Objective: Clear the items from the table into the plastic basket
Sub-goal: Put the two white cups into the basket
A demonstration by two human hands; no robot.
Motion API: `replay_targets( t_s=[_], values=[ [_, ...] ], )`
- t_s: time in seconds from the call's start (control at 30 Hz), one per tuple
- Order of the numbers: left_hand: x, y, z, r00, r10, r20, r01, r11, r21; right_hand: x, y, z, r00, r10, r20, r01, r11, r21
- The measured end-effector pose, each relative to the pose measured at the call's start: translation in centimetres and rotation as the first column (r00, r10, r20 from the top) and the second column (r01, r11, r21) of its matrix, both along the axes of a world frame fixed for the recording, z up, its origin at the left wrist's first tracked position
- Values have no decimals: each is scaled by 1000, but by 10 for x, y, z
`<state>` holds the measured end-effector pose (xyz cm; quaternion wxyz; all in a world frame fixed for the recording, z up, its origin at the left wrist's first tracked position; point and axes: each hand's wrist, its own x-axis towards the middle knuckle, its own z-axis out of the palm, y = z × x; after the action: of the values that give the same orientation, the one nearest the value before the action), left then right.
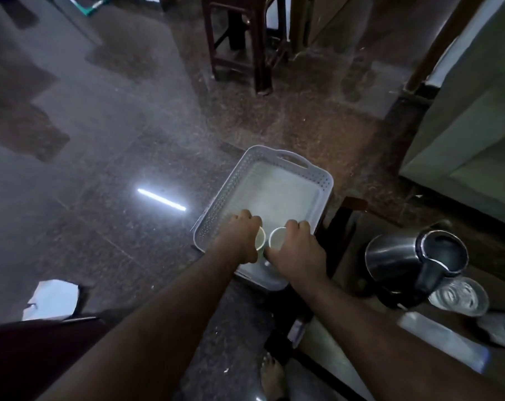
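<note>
A grey perforated plastic basket (300, 166) rests below me, beside the dark table. Both hands reach into its near end. My left hand (239, 238) is closed around a small white cup (260, 238), gripping it from the left. Right beside it, my right hand (299, 250) holds a second white cup (276, 237) from the right. The two cups stand upright, nearly touching, low inside the basket; whether they touch its floor I cannot tell. On the table at the right stand a steel kettle (413, 261) and a clear glass (459, 296).
A dark wooden stool (239, 41) stands on the speckled floor beyond the basket. White paper (53, 299) lies on the floor at the left. A flat clear item (445, 340) and a white object (503, 328) lie on the table near the glass. My bare foot (271, 377) shows below.
</note>
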<state>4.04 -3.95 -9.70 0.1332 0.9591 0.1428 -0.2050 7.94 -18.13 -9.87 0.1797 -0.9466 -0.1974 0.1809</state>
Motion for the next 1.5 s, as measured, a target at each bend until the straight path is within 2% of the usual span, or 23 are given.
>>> replay_targets(
  t_s=[0.2, 0.47, 0.67, 0.77, 0.87, 1.03, 1.17, 1.3, 1.5],
  values=[
    [-8, 3, -33, 1000, 14, 11, -13, 994, -105, -14, 4, -32, 994, 81, 80, -70, 989, -133],
    [-8, 6, -47, 999, -32, 14, 33, 994, -107, -19, 4, -53, 991, 101, 92, -86, 984, -154],
    [-13, -2, -29, 994, -57, -92, 48, 994, -97, -13, -2, -40, 990, 125, 61, -113, 978, -176],
    [-10, -17, -9, 1000, -5, -26, 2, 994, -111, -12, -21, -21, 987, 109, 119, -92, 987, -135],
    [-5, -46, 15, 991, -76, 113, 85, 993, -79, -15, -62, -1, 983, 60, 175, -33, 987, -156],
    [2, -134, 70, 925, -212, 316, 247, 966, -72, -24, -165, 46, 943, -85, 322, 147, 974, -172],
    [1, -221, 91, 826, -323, 462, 372, 928, -15, -35, -241, 66, 911, -237, 338, 305, 938, -163],
    [-4, -296, 79, 755, -486, 439, 518, 854, 55, -56, -312, 56, 880, -323, 349, 409, 888, -209],
    [-6, -358, 13, 661, -636, 399, 657, 747, 104, -74, -375, -5, 903, -331, 273, 413, 844, -342]
  ],
)
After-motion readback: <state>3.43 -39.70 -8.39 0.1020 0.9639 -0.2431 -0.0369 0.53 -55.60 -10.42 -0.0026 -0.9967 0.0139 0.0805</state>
